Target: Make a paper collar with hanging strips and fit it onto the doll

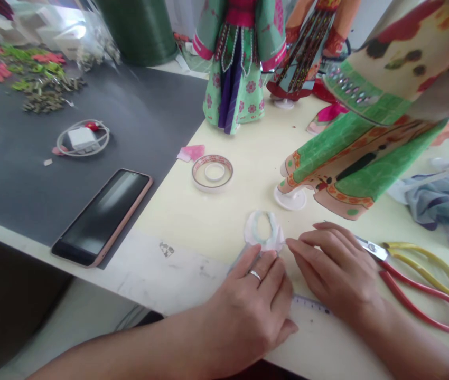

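Note:
A small white, collar-like piece (249,227) with an oval opening edged in pale blue lies flat on the table near its front edge. My left hand (258,301), with a ring on one finger, rests its fingertips on the near edge of this piece, fingers laid flat. Under that hand a clear ruler (311,304) sticks out to the right. My right hand (335,264) is at the piece's right side, fingers bent and pressed together. Whether anything is between its fingertips is hidden. Scissors (383,253) with one yellow and one red handle lie partly beneath the right hand.
A tape roll (212,187) lies ahead. Paper dress figures stand behind: a green one (351,179) at right, a mint one (236,95) in the middle. On the grey mat (149,116) are a phone (103,216) and a charger with cable (82,138). Bluish fabric (442,198) lies far right.

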### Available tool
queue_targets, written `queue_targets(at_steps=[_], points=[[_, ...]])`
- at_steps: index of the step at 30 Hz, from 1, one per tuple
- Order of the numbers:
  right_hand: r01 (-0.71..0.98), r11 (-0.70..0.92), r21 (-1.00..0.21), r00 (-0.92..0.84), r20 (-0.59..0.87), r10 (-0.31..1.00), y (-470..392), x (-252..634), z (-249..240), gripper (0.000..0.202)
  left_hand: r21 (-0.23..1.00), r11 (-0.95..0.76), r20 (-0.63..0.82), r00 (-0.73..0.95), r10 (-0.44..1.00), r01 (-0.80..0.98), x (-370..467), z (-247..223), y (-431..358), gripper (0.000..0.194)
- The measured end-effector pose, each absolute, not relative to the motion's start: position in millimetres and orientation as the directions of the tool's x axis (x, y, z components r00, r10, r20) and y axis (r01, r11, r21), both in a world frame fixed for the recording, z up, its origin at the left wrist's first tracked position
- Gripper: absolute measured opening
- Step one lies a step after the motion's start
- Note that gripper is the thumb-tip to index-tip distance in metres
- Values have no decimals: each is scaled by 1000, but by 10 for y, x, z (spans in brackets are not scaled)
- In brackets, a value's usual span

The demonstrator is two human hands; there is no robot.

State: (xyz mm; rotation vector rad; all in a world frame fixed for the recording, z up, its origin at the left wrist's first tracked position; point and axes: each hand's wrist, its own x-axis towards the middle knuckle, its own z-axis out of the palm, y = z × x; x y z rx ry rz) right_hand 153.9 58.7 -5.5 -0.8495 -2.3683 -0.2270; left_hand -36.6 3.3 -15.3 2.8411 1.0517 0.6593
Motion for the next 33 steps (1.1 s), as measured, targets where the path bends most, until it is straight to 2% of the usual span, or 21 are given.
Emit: queue_targets(at_steps=[11, 33], points=[[576, 816, 50, -729, 482, 485, 577, 1564, -71, 15, 153, -780, 369, 697, 615, 607, -372, -144, 35, 43], [535, 844, 33, -773, 422, 473, 546, 1608, -72, 17, 154, -777, 364, 696, 619, 611, -377, -134, 33, 44]])
